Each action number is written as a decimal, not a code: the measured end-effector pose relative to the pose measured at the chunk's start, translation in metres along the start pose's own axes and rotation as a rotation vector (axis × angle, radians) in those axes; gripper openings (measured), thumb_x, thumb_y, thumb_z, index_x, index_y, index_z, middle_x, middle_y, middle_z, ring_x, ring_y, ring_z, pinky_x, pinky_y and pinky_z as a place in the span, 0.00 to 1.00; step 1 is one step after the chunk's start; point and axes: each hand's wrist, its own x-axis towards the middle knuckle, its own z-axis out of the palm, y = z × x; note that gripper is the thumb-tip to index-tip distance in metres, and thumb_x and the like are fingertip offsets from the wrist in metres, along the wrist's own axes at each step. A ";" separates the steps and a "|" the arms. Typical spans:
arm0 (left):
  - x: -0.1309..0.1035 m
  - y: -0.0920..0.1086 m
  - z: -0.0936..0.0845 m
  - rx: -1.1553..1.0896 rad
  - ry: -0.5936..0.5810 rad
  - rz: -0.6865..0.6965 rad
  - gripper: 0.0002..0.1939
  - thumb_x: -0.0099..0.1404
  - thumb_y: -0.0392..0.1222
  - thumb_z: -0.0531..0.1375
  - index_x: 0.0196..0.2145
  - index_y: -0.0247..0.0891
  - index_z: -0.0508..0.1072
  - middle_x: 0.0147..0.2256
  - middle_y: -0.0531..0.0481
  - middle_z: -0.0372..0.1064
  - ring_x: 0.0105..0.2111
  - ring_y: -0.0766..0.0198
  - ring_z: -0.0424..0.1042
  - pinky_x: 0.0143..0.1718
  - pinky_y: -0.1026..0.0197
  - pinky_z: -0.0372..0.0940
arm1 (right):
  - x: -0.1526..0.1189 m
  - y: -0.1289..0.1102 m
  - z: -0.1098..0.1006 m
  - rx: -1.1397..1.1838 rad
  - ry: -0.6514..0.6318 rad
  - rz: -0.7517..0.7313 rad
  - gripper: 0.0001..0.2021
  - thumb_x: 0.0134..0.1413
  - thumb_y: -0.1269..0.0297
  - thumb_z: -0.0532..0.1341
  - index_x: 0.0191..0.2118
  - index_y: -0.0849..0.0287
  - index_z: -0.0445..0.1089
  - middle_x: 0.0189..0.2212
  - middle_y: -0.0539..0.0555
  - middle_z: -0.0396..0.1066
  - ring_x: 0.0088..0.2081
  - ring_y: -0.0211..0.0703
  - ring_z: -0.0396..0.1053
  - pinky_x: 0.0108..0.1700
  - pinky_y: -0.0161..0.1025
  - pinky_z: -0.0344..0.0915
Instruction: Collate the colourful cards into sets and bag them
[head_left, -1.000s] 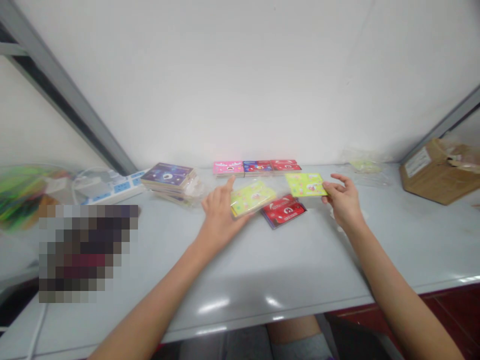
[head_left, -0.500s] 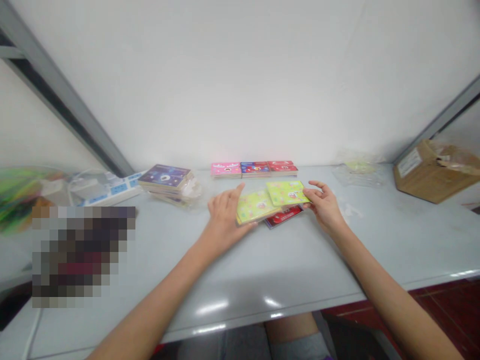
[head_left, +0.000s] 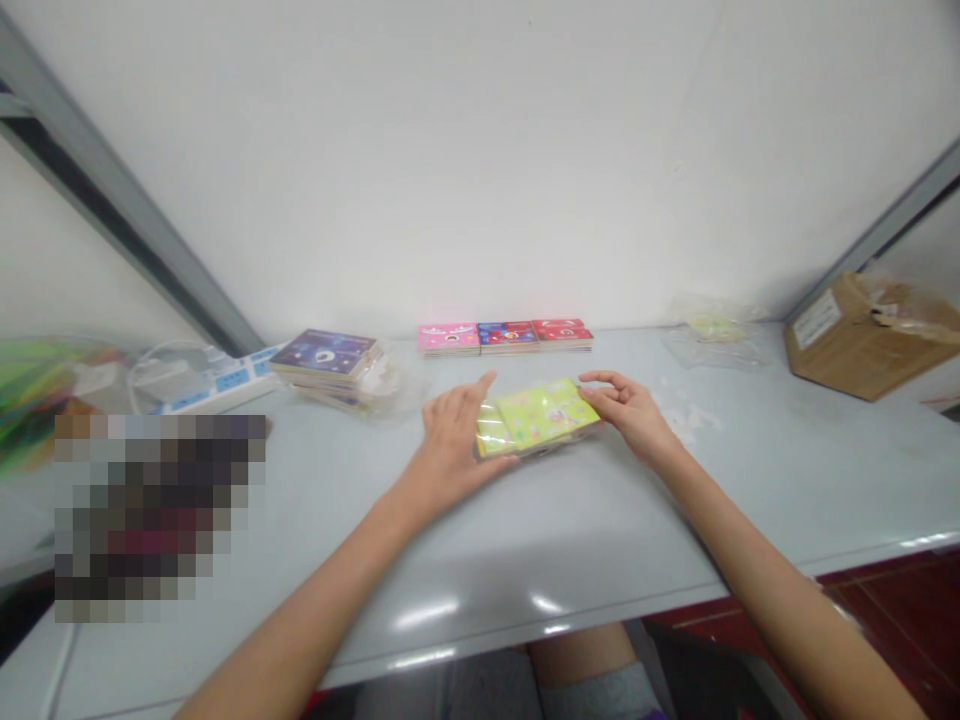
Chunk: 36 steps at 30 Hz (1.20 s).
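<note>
A yellow-green patterned card [head_left: 551, 412] lies over a clear plastic sleeve [head_left: 495, 430] at the middle of the table. My left hand [head_left: 452, 440] is wrapped round the sleeve's left end, thumb along the near edge and fingers at the far side. With fingertips pinched, my right hand [head_left: 626, 408] holds the card by its right end. What lies beneath the card is mostly hidden. Behind my hands, near the wall, pink [head_left: 448, 339], blue [head_left: 507, 335] and red [head_left: 562, 333] card stacks stand side by side.
A stack of dark blue cards [head_left: 326, 355] in plastic sits at the left, beside a white power strip [head_left: 232, 380]. At the right are crumpled clear plastic [head_left: 716, 330] and a cardboard box [head_left: 862, 335]. A blurred green bag [head_left: 45, 400] is far left.
My right hand has moved left and slightly down with the green card, which now overlaps the sleeve more. The red card seen underneath before is now covered. My left hand has barely moved.
</note>
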 end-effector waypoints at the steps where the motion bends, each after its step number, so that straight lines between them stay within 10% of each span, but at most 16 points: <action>1: 0.000 0.001 0.000 -0.021 -0.018 0.000 0.46 0.53 0.55 0.60 0.60 0.39 0.39 0.47 0.42 0.57 0.49 0.51 0.56 0.49 0.51 0.48 | -0.002 0.000 0.004 -0.015 -0.039 -0.020 0.19 0.41 0.52 0.62 0.38 0.60 0.68 0.23 0.50 0.70 0.23 0.36 0.65 0.25 0.33 0.62; 8: -0.005 0.003 0.002 -0.065 -0.208 -0.087 0.56 0.46 0.63 0.60 0.61 0.39 0.32 0.48 0.40 0.56 0.46 0.48 0.57 0.46 0.47 0.52 | -0.005 0.002 0.010 -0.198 -0.259 -0.112 0.16 0.45 0.53 0.59 0.35 0.60 0.73 0.28 0.52 0.73 0.30 0.40 0.68 0.36 0.39 0.65; 14: -0.003 0.003 -0.001 0.000 -0.282 -0.175 0.52 0.51 0.59 0.59 0.61 0.35 0.33 0.44 0.39 0.62 0.43 0.47 0.61 0.43 0.48 0.54 | 0.004 0.011 -0.006 -0.492 0.088 -0.151 0.18 0.45 0.55 0.59 0.41 0.60 0.70 0.34 0.55 0.71 0.30 0.40 0.66 0.35 0.40 0.64; 18: -0.002 0.001 0.000 0.008 -0.258 -0.187 0.52 0.50 0.58 0.60 0.61 0.36 0.35 0.45 0.39 0.64 0.44 0.47 0.61 0.44 0.48 0.53 | 0.008 0.019 -0.014 -0.659 0.084 -0.068 0.20 0.41 0.56 0.61 0.42 0.61 0.69 0.30 0.54 0.70 0.26 0.39 0.65 0.31 0.38 0.63; 36: 0.003 -0.010 -0.002 0.099 -0.094 -0.272 0.50 0.49 0.58 0.62 0.60 0.34 0.39 0.47 0.37 0.60 0.48 0.46 0.58 0.44 0.49 0.51 | 0.009 0.007 -0.036 -0.099 0.335 -0.068 0.23 0.34 0.62 0.66 0.41 0.62 0.65 0.24 0.52 0.72 0.27 0.40 0.70 0.34 0.39 0.66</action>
